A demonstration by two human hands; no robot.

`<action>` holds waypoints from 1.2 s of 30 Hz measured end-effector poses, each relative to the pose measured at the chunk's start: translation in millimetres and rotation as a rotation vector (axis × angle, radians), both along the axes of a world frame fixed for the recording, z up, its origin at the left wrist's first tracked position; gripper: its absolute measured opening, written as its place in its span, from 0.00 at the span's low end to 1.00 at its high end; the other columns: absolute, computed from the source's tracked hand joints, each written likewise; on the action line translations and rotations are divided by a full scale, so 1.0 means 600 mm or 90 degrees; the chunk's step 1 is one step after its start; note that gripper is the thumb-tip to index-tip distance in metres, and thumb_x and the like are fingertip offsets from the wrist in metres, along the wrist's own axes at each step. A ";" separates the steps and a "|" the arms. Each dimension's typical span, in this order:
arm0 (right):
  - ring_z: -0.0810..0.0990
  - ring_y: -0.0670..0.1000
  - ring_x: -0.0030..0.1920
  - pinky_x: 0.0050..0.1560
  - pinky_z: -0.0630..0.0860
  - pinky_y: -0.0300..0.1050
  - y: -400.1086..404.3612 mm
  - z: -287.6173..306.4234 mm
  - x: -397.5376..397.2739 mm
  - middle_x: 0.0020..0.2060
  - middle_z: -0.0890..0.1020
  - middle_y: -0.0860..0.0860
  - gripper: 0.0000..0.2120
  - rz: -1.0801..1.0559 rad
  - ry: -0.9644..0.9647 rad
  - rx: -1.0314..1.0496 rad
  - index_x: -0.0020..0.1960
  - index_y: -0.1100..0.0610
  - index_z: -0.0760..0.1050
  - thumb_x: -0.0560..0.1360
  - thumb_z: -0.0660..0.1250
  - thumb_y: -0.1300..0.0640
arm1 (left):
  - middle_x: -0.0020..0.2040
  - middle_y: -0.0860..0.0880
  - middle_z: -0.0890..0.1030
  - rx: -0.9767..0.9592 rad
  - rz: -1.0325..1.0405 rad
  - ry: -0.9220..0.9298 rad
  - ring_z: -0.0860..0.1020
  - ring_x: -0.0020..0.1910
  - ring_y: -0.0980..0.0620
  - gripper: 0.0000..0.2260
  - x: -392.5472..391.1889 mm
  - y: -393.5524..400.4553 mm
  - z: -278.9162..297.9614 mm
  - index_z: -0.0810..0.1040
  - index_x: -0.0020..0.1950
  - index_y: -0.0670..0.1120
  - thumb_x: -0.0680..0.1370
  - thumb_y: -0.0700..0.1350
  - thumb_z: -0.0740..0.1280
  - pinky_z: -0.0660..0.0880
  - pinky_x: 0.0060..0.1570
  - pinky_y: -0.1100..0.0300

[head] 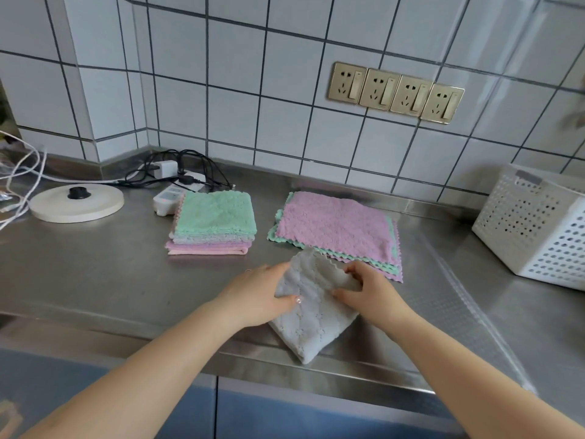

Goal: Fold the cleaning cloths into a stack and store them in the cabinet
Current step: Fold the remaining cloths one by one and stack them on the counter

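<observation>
A grey cleaning cloth (311,315) lies partly folded at the front of the steel counter (95,274), one corner hanging over the edge. My left hand (256,296) presses on its left side, thumb on top. My right hand (368,291) pinches its upper right fold. Behind on the left stands a stack of folded cloths (213,223), green on top, grey and pink below. Behind on the right lies a flat pile of unfolded cloths (335,229), pink on top with green edges showing. Blue cabinet doors (285,416) run below the counter.
A white perforated basket (535,223) stands at the right. At the back left are a round cream kettle base (76,202), a white power strip (169,198) and tangled black and white cables (186,171). Four wall sockets (395,91) sit on the tiled wall.
</observation>
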State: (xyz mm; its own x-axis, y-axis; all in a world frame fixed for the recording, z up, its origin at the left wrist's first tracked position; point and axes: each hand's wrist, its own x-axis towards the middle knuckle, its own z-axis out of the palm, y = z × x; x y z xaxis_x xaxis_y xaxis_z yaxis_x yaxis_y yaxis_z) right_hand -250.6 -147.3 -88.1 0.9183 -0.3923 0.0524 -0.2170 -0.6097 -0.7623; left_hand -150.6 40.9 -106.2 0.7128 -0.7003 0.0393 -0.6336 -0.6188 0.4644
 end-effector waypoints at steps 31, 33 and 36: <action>0.77 0.46 0.47 0.51 0.72 0.35 0.153 0.067 0.353 0.53 0.78 0.48 0.19 0.107 -0.073 0.189 0.67 0.53 0.72 0.77 0.65 0.57 | 0.71 0.45 0.69 -0.448 0.287 0.123 0.67 0.70 0.49 0.16 0.282 0.131 0.096 0.72 0.68 0.42 0.79 0.38 0.62 0.60 0.60 0.66; 0.77 0.46 0.50 0.55 0.71 0.36 0.153 0.057 0.360 0.56 0.79 0.48 0.19 0.110 -0.048 0.145 0.67 0.52 0.72 0.77 0.65 0.55 | 0.70 0.45 0.70 -0.418 0.297 0.110 0.67 0.69 0.49 0.16 0.292 0.131 0.080 0.72 0.67 0.41 0.79 0.38 0.62 0.60 0.59 0.67; 0.77 0.47 0.55 0.57 0.69 0.37 0.151 0.050 0.360 0.61 0.78 0.47 0.18 0.098 -0.028 0.105 0.66 0.51 0.74 0.77 0.64 0.52 | 0.71 0.46 0.70 -0.345 0.305 0.096 0.68 0.69 0.50 0.16 0.299 0.132 0.064 0.73 0.67 0.42 0.78 0.39 0.62 0.61 0.57 0.67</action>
State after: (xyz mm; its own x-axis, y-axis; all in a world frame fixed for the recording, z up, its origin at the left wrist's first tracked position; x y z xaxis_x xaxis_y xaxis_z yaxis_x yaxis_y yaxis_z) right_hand -34.7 -57.0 -58.1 0.9664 -0.2538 0.0409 -0.0948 -0.4996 -0.8610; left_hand 29.0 120.2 -67.9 0.9607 -0.2209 0.1684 -0.2562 -0.4705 0.8444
